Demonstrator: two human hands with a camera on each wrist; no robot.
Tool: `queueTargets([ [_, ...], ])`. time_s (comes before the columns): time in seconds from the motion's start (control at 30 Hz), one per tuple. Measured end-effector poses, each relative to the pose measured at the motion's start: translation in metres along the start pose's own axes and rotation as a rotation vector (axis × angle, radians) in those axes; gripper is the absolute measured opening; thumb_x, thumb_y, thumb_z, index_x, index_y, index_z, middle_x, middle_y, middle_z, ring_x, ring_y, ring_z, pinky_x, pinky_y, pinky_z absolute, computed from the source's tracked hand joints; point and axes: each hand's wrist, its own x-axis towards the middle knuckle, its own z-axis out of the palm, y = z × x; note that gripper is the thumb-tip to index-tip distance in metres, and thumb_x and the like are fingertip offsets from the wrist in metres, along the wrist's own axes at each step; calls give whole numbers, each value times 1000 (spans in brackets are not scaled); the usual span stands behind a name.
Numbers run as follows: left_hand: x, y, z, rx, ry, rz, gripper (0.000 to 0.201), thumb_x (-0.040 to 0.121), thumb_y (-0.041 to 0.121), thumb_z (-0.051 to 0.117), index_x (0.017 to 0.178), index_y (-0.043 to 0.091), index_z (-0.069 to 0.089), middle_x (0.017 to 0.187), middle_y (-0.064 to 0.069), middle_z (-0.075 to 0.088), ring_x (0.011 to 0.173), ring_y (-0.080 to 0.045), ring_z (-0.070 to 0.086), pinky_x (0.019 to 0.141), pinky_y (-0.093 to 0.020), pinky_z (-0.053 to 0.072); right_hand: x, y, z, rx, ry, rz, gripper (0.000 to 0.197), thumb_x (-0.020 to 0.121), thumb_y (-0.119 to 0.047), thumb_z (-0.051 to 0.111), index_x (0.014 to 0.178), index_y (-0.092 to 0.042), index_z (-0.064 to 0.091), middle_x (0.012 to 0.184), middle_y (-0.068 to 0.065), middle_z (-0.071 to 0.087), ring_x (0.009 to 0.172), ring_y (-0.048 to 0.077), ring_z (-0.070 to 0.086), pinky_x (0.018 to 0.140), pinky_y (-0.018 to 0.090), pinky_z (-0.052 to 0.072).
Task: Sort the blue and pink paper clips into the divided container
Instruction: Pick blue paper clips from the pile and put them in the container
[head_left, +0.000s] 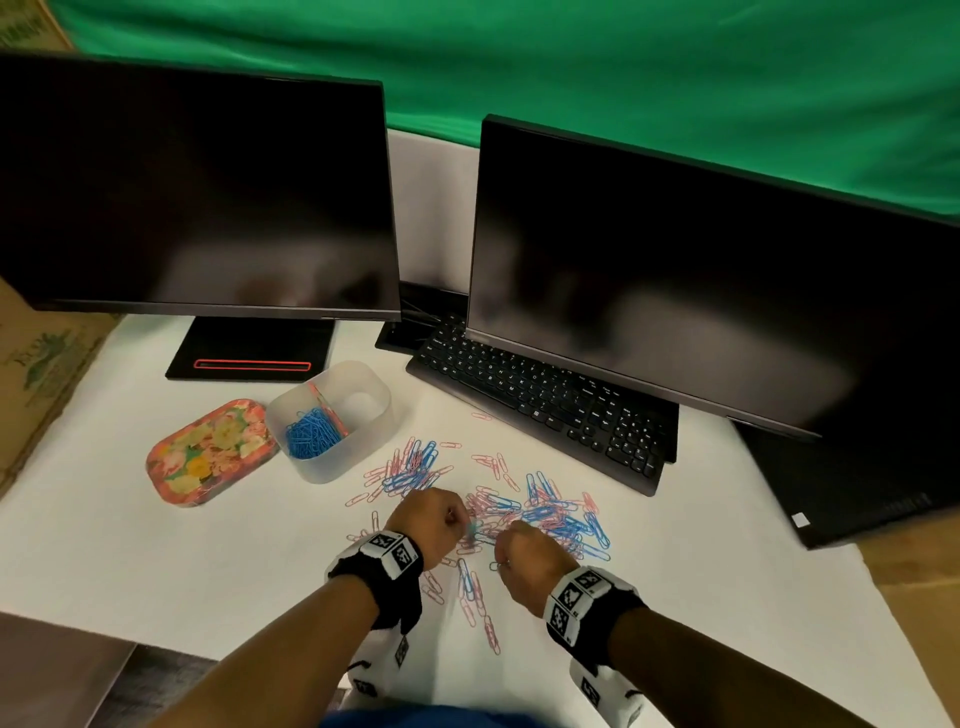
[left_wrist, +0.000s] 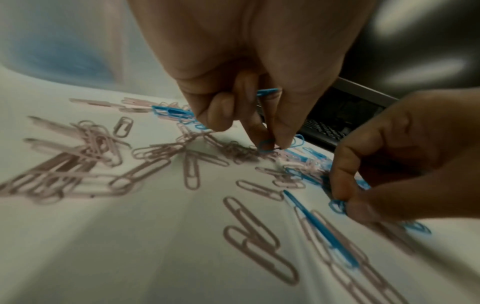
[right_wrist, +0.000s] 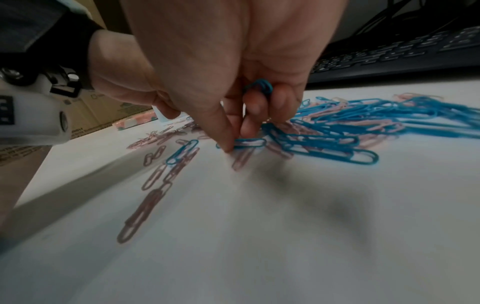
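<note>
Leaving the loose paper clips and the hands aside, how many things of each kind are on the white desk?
Monitors: 2
Keyboard: 1
Divided container: 1
Floral tin: 1
Total: 5

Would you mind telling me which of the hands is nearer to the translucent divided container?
Left. The left hand lies just below-right of the translucent divided container; the right hand is farther right.

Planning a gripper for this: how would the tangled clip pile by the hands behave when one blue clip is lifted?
The clip pile lies overlapped, so neighbours would probably snag and drag along. Each thin wire clip looks light and likely slides on the smooth white tabletop. Both hands pinch at fingertips, suggesting flat clips are hard to get under.
</note>
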Motion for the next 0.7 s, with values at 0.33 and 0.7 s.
queueTargets([
  [0.33, -1, -1, -20, -492, -52, -207, 26, 86, 3, 51, 99, 16, 71, 73, 1, 57, 64, -11, 51, 57, -21, 39, 6, -1, -8, 348, -34, 50, 28, 92, -6, 43, 110, -15, 64, 109, 2, 62, 93, 17, 57, 73, 15, 44],
  [0.7, -12, 4, -69, -1439, 83, -384, 32, 93, 36, 41, 70, 16, 49, 61, -2, 46, 49, -17, 38, 53, -28, 26, 38, -56, -73, 1474, -252, 397, 21, 89, -7, 39, 73, -5, 53, 63, 9, 41, 49, 21, 42, 41, 22, 33],
])
